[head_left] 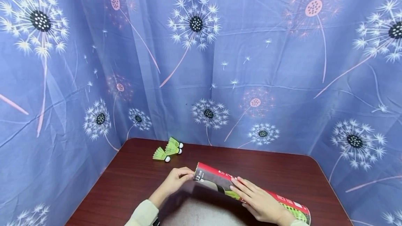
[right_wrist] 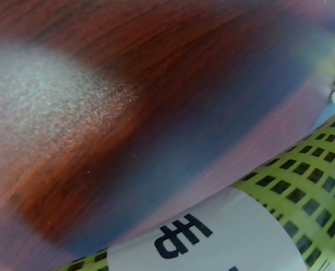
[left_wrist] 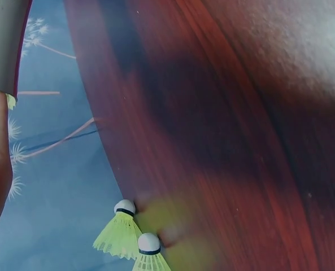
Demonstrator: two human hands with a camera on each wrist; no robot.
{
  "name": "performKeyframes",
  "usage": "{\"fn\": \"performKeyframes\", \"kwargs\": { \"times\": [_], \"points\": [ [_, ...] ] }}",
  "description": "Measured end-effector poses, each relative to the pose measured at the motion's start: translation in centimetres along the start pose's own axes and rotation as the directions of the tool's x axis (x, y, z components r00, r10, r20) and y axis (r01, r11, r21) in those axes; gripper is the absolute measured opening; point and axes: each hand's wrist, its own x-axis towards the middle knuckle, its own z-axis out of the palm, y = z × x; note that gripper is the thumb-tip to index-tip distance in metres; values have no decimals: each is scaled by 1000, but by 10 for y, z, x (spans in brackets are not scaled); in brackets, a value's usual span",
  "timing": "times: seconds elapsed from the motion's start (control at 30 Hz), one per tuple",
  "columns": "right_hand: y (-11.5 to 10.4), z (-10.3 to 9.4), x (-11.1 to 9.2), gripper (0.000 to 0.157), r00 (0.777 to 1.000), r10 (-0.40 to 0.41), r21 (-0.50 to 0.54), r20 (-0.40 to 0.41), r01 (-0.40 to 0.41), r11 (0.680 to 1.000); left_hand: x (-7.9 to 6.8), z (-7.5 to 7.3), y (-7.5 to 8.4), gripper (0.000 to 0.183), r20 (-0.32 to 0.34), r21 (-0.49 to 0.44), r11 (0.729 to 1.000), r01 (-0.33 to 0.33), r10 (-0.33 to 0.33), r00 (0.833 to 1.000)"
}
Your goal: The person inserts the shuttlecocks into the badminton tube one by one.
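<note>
A red and black shuttlecock tube point(head_left: 216, 181) lies tilted across the front of the table, its left end raised. My right hand point(head_left: 259, 200) grips the tube around its middle, fingers over the top. At the tube's left end, my left hand point(head_left: 176, 180) pinches a yellow-green skirt edge point(left_wrist: 11, 101) that shows at the mouth in the left wrist view. The rest of that shuttlecock is hidden inside the tube. Three yellow-green shuttlecocks point(head_left: 161, 154) with white heads lie close together at the table's back left.
The dark red wooden table point(head_left: 132, 180) has a bright glare patch point(head_left: 201, 213) near its front. A blue curtain point(head_left: 176, 79) with dandelion prints hangs behind and on both sides of the table.
</note>
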Motion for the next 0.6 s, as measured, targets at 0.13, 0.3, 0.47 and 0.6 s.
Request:
{"fn": "performKeyframes", "kwargs": {
  "times": [0.13,0.3,0.47,0.6],
  "points": [
    [0,1,-1,67,1000,-7,-4,3,7,1000,-3,0,-15,12,9,-12,1000,-9,9,1000],
    [1,2,-1,64,1000,-12,1,-8,12,1000,-4,-2,-17,14,12,-51,999,11,-11,1000],
    [2,4,-3,60,1000,-15,2,-12,15,1000,-4,-6,-19,15,-15,-64,997,38,-39,999],
    [3,5,-4,62,1000,-7,5,-9,7,1000,-3,-14,-24,15,-85,-38,997,61,-64,994]
  ]
}}
